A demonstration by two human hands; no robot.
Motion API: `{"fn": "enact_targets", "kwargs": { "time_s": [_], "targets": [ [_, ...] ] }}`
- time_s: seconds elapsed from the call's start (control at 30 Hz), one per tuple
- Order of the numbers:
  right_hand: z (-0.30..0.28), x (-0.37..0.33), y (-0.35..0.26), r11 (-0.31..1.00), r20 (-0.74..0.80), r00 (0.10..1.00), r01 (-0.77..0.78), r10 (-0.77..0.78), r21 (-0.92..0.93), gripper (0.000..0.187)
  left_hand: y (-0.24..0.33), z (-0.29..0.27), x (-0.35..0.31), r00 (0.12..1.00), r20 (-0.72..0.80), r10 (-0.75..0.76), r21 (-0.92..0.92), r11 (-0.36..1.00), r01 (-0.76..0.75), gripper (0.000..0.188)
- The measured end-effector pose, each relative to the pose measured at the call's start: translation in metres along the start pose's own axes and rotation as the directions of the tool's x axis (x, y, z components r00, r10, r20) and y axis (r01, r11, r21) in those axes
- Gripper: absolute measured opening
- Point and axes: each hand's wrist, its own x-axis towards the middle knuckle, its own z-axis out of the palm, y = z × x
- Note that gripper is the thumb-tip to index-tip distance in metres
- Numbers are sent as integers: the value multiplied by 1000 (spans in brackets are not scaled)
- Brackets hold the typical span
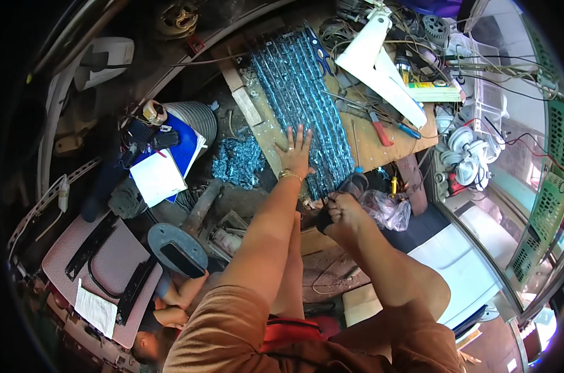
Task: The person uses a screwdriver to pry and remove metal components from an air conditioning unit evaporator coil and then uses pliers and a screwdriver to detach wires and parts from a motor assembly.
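Long parallel strips (294, 81), covered in shiny bluish bits, lie side by side on a wooden board (364, 133). My left hand (297, 152) is laid on their left side, fingers spread and pointing away, with a bracelet at the wrist. At the near end of the strips, my right hand (341, 214) is closed in a fist round something dark, whose kind is hidden by the fingers. A clear plastic bag (386, 210) lies just right of that fist. Left of the board sits a loose pile of similar bluish bits (238, 161).
Blue-handled scissors (320, 53), a red-handled tool (381, 128) and a white angled part (372, 46) crowd the board's far side. White round fittings (465, 149) are heaped at the right. Papers (159, 177), a pinkish chair seat (105, 261) and another person (173, 304) are at the left.
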Motion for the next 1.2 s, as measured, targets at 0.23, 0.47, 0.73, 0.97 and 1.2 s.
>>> {"fn": "enact_targets", "kwargs": {
  "time_s": [0.23,0.47,0.73,0.97,1.2],
  "targets": [
    [43,28,-62,798,-287,926,23,-244,-603,39,-17,-19,-11,993,-71,92,38,995,-90,123],
    [27,93,-56,808,-417,818,96,-397,-581,12,-67,-100,64,886,-430,173,130,983,-129,110],
    [46,45,-22,765,-410,809,74,-421,-639,21,-81,-114,87,969,-202,144,155,981,-113,121],
    [149,-113,-47,995,-91,993,85,-80,52,5,-81,-126,84,969,-190,158,113,984,-138,128],
    [192,-181,-65,942,148,989,-30,-22,335,5,-71,-134,78,989,-122,83,162,985,-63,127]
  ]
}}
